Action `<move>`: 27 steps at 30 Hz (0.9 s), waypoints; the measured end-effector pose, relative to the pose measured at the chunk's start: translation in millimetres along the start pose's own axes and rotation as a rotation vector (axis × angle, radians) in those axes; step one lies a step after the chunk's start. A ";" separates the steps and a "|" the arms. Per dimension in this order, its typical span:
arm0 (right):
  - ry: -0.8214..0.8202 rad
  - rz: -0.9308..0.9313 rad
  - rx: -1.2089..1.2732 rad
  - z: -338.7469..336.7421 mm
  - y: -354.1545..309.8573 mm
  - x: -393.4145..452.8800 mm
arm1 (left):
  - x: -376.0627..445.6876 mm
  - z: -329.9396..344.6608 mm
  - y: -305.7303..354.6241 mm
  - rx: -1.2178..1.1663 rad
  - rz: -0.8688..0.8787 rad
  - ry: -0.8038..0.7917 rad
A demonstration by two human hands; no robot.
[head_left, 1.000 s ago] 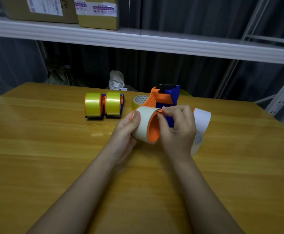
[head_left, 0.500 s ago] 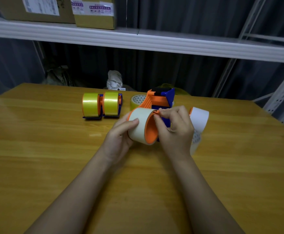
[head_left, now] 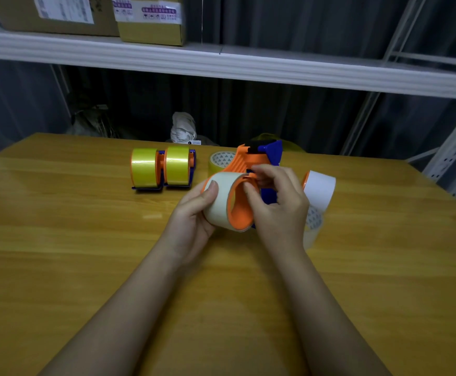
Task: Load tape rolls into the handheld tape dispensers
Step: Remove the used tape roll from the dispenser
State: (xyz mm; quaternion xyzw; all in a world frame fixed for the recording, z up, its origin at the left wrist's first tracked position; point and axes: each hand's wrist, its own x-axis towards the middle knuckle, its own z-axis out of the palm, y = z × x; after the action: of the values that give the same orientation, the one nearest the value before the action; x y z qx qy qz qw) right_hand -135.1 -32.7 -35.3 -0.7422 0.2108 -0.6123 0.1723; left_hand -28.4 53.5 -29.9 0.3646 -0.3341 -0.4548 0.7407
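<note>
Dark curtains hang behind a white shelf that carries two cardboard boxes with printed labels, and below it a wooden desk fills the view. At the far side of the desk two yellow tape rolls stand side by side in an orange and blue holder. Just right of them a yellowish roll with a triangle-printed core lies behind the hands. At the centre is the tape dispenser, orange and blue, held just above the desk. A cream tape roll sits on its orange wheel, the open side facing right. The left hand cups the cream roll from the left, thumb pressed on the top of it. The right hand curls over the dispenser body, thumb on the orange wheel's inner rim, fingertips pinching at the slot by the roll's top edge. Beside the right hand a white roll stands on the desk, with a clear roll partly hidden behind the knuckles. Against half a second ago, little changes: both hands keep the same hold, the right fingers shift slightly at the top of the wheel, and the yellow rolls and white roll stay where they were.
</note>
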 end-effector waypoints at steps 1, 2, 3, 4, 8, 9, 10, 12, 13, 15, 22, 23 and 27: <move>-0.011 -0.011 -0.017 0.0 0.3 0.0 | -0.6 0.3 0.0 -0.028 -0.009 0.001; -0.020 -0.019 -0.032 0.4 0.5 0.1 | -1.0 0.9 0.2 -0.058 -0.022 0.000; -0.028 -0.022 -0.041 0.7 0.6 0.3 | -1.4 1.6 0.7 -0.088 -0.036 -0.004; -0.034 -0.024 -0.046 0.9 0.6 0.4 | -1.7 2.1 1.1 -0.111 -0.046 -0.009; -0.042 -0.034 -0.060 0.2 -0.3 0.5 | -2.0 1.6 0.8 -0.133 -0.076 -0.014; -0.039 -0.039 -0.066 -0.3 -0.4 0.8 | -1.5 0.7 0.0 -0.133 -0.081 -0.011; -0.034 -0.051 -0.080 -0.8 -0.1 1.2 | -0.7 -0.2 -1.0 -0.132 -0.085 -0.010; -0.027 -0.095 -0.138 -1.2 0.8 2.4 | 0.2 -1.0 -3.0 -0.125 -0.088 -0.006; -0.026 -0.118 -0.171 -1.2 1.5 3.1 | 0.6 -1.2 -4.1 -0.121 -0.087 -0.003; -0.038 -0.138 -0.218 -0.8 2.1 3.9 | 0.9 -0.7 -5.0 -0.107 -0.077 -0.003; -0.086 -0.038 -0.103 -4.9 2.4 8.7 | -1.7 4.4 -5.3 -0.017 -0.034 -0.039; -0.089 -0.019 -0.069 -6.6 2.0 9.4 | -2.2 5.4 -5.8 0.003 -0.033 -0.043; -0.108 -0.055 -0.019 -10.3 1.9 10.6 | -1.8 5.2 -4.8 0.039 0.009 -0.021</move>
State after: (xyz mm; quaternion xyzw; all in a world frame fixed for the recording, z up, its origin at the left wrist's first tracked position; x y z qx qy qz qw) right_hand -143.7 -39.8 -25.4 -0.7814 0.1863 -0.5738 0.1596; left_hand -35.4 52.4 -31.6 0.3726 -0.3524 -0.4487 0.7319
